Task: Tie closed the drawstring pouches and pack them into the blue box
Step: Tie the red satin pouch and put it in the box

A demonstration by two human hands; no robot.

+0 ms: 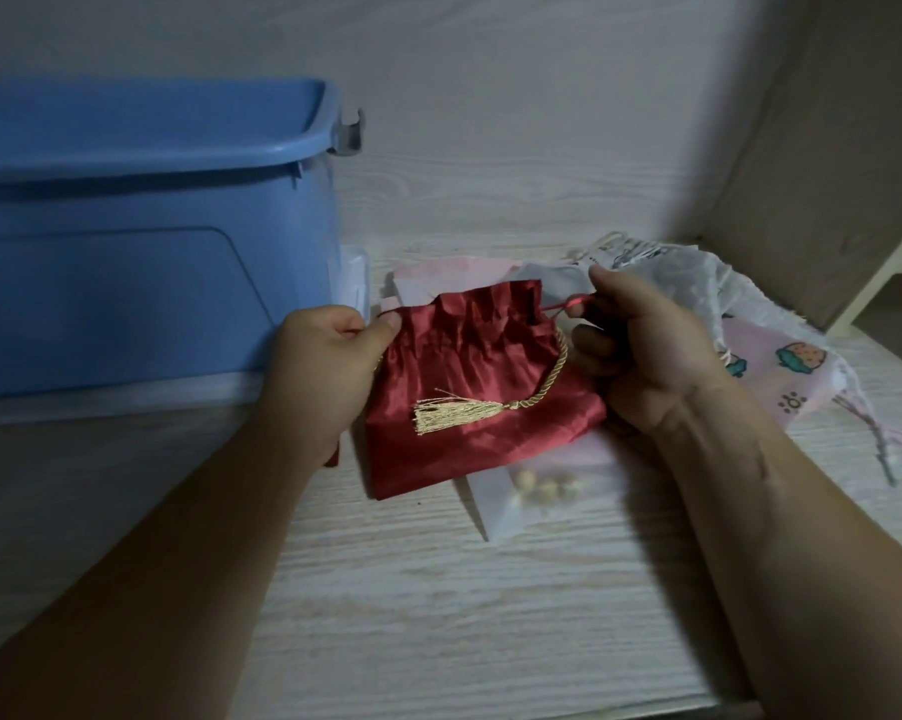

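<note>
currently both of your hands are on the red satin pouch (469, 366), which sits at table centre, just right of the blue box (142, 262).

left hand (329, 366): thumb and forefinger pinch the pouch's top left corner; the other fingers curl under and are hidden.

right hand (641, 350): fingers curled, thumb and forefinger pinching the thin red drawstring (568, 304) where it leaves the right end of the pouch mouth. the string runs taut between the mouth and your fingertips.

pouch mouth: gathered into ruffles along the top edge, not fully drawn together. a gold twisted cord (552, 371) hangs down the right side and ends in 1 gold tassel (448, 415) lying across the front of the fabric.

the pouch's near edge overlaps a clear bag (537, 491) that holds a few pale beads, blurred.

far of the pouch: a pale pink pouch (438, 272), partly covered. right of your right hand: a white mesh pouch (698, 272) and a pink printed pouch (781, 376), heaped and touching.

blue box: stands at the far left of the pale wood-grain table (438, 615), grey latch (350, 132) at its right end. its inside is not visible.
</note>
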